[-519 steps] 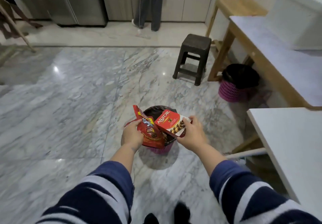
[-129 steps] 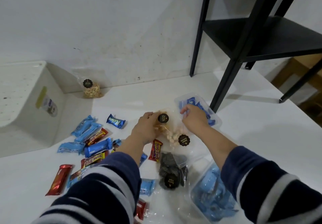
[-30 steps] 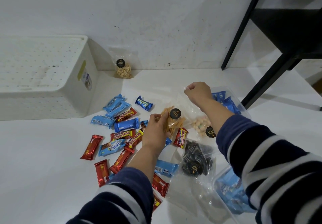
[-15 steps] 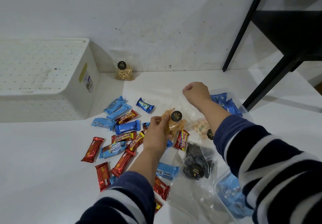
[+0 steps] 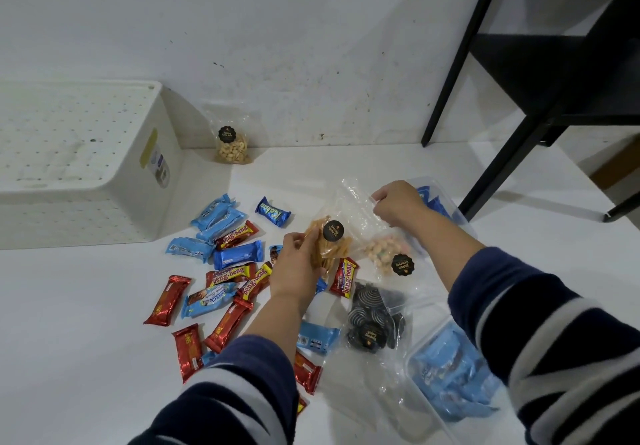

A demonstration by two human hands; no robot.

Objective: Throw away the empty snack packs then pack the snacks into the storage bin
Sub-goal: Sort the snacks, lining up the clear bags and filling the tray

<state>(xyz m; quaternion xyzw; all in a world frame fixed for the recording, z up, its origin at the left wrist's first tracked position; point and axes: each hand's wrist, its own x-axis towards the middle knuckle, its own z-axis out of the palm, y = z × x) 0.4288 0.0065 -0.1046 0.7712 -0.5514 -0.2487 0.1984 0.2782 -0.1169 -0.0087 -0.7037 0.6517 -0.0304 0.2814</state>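
My left hand [image 5: 297, 264] grips the lower part of a clear bag of orange stick snacks [image 5: 329, 243] with a black sticker. My right hand [image 5: 398, 202] pinches that same bag's clear top. Beside it lie a clear bag of pale round biscuits [image 5: 384, 250] and a bag of black-and-white swirl cookies [image 5: 372, 316]. Several red and blue wrapped snack bars [image 5: 228, 271] are scattered on the white table [image 5: 69, 340]. The white perforated storage bin [image 5: 76, 167] stands upside down at the far left. A bag of nuts [image 5: 232, 148] leans on the wall.
Two clear plastic tubs of blue packets sit on the right, one near me [image 5: 450, 375] and one behind my right hand [image 5: 436, 205]. A black metal shelf frame [image 5: 512, 153] stands at the back right. The wall closes off the table's far side.
Both hands have stayed on the stick snack bag; my right hand now pinches its clear top slightly farther right. Long before, I held empty packs over a trash bin.
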